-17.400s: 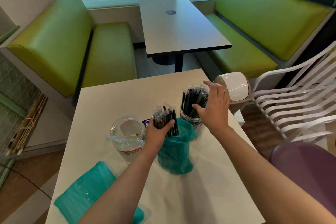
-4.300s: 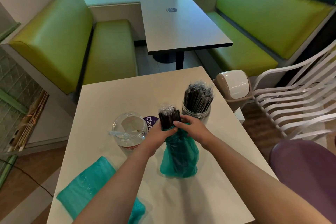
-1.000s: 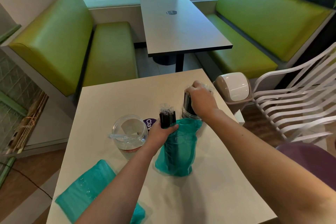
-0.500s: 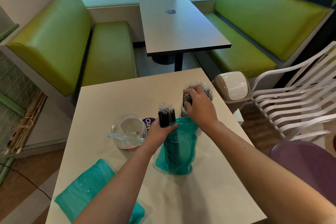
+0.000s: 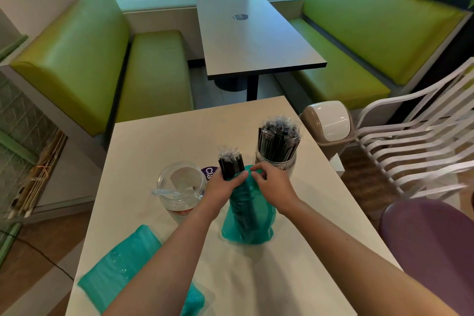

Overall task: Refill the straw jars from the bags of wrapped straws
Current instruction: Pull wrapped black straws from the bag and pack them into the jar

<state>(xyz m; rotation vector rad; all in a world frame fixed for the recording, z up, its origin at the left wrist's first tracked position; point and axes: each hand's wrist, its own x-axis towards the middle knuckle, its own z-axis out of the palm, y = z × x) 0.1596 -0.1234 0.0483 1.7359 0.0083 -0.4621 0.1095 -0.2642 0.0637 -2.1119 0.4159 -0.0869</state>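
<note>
Straws (image 5: pixel 230 165) in teal bag (image 5: pixel 247 218), left grip (image 5: pixel 223 187) clasping them, right grip (image 5: pixel 269 185) pinching bag rim, purple sticker (image 5: pixel 209 172) reading "Cla".

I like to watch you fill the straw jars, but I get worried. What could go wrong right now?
The full jar is packed tall with wrapped straws, close behind the right hand; a bump might tip it or spill some. The teal bag stands upright only because the left hand grips it with its straws; if let go, it may flop. The near-empty jar stands close beside that arm and could get knocked.
</note>
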